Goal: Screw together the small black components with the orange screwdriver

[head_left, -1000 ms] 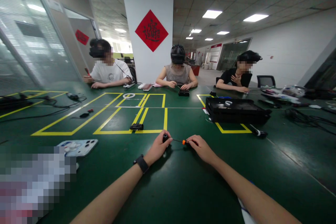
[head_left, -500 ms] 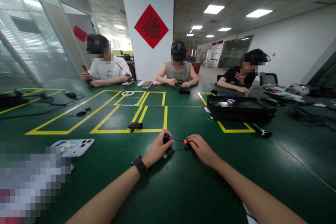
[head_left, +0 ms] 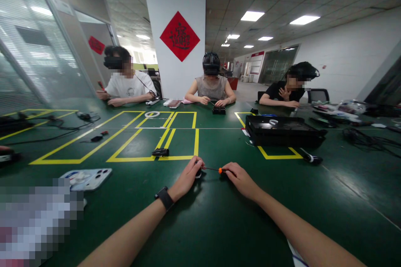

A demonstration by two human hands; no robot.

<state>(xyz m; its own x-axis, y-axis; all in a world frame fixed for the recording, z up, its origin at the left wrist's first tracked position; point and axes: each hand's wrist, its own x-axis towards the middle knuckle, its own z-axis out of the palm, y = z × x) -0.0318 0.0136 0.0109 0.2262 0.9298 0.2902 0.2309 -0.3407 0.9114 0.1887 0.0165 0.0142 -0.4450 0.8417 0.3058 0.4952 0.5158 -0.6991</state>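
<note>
While the two hands meet low over the green table [head_left: 219, 225], the left hand [head_left: 188, 177] is curled shut over a small black part [head_left: 198, 172], only a dark sliver of it showing by the fingers. From there a thin dark shaft [head_left: 210, 169] runs across to an orange tip [head_left: 220, 170], pinched in the fingertips of the right hand [head_left: 239, 178]. It's a slim little tool, held level just above the tabletop, near the yellow tape lines [head_left: 175, 158]. A black watch [head_left: 164, 198] sits on the left wrist.
</note>
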